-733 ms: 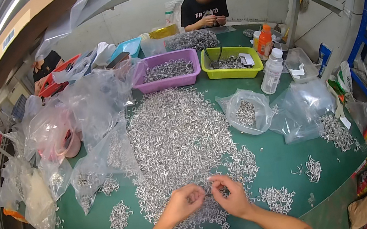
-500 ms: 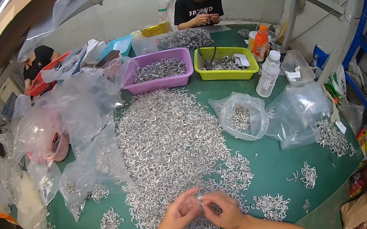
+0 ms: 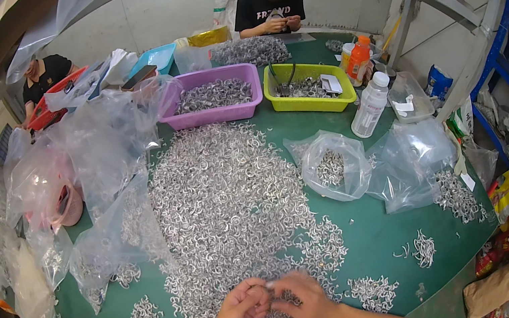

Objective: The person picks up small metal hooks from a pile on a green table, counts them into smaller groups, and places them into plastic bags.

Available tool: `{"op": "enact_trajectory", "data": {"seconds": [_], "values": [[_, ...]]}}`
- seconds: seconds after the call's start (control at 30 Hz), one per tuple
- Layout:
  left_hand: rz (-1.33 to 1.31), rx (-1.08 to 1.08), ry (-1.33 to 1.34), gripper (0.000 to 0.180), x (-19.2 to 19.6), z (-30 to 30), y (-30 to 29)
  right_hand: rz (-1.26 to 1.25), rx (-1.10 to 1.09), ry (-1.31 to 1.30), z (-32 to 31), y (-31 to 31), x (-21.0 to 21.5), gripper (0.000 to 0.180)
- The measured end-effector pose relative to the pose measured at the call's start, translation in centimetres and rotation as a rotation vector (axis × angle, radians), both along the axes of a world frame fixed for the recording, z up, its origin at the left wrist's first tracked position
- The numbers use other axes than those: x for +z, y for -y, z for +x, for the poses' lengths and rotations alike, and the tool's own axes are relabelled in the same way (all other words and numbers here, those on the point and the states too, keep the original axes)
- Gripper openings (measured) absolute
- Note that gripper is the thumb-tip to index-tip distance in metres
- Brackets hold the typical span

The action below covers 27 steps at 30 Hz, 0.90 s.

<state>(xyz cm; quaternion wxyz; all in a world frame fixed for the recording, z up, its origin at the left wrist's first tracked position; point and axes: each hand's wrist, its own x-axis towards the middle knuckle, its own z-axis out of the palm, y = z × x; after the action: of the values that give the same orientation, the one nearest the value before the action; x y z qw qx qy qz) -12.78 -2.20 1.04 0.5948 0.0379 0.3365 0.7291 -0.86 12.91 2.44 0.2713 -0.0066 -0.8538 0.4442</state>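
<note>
My left hand (image 3: 242,307) is closed in a pinch low in the view, with a bracelet on its wrist. A small silver metal piece (image 3: 269,285) shows at its thumb and fingertips, too small to make out fully. Right beside it is my right hand (image 3: 305,298), its fingertips close to that piece. Motion smears these fingers, so I cannot tell what they hold. Beneath and beyond both hands spreads a large heap of small curved silver metal pieces (image 3: 224,198) on the green table (image 3: 396,229).
Beyond the heap stand a purple tub (image 3: 213,116) and a yellow-green tub (image 3: 311,103) of metal parts. A white bottle (image 3: 371,106) stands right of them. Clear bags (image 3: 105,141) crowd the left; an open bag (image 3: 358,185) lies right. A co-worker (image 3: 269,10) sits across the table.
My left fingers have curled in more tightly. My right hand has shifted and its fingers are now blurred. The whole view has moved slightly.
</note>
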Motion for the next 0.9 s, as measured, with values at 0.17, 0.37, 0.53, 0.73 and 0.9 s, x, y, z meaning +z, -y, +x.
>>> {"op": "enact_trajectory", "data": {"seconds": [0.17,0.37,0.53,0.73,0.9], "values": [[-0.025,0.049,0.004,0.019,0.3,-0.4,0.0,0.253,-0.192,0.140,-0.8,-0.5,-1.3,0.038],[-0.056,0.066,-0.067,0.018,0.6,-0.3,0.0,0.364,-0.191,0.230,-0.9,-0.1,-1.4,0.043],[-0.062,0.067,-0.069,0.017,0.8,-0.5,0.0,0.333,-0.156,0.222,-0.8,-0.1,-1.7,0.036],[-0.069,0.063,-0.103,0.017,1.0,-0.4,-0.1,0.301,-0.134,0.213,-0.8,-0.1,-1.7,0.033],[-0.072,0.056,-0.115,0.017,1.2,-0.4,0.0,0.310,-0.155,0.184,-0.8,-0.1,-1.8,0.031]]}}
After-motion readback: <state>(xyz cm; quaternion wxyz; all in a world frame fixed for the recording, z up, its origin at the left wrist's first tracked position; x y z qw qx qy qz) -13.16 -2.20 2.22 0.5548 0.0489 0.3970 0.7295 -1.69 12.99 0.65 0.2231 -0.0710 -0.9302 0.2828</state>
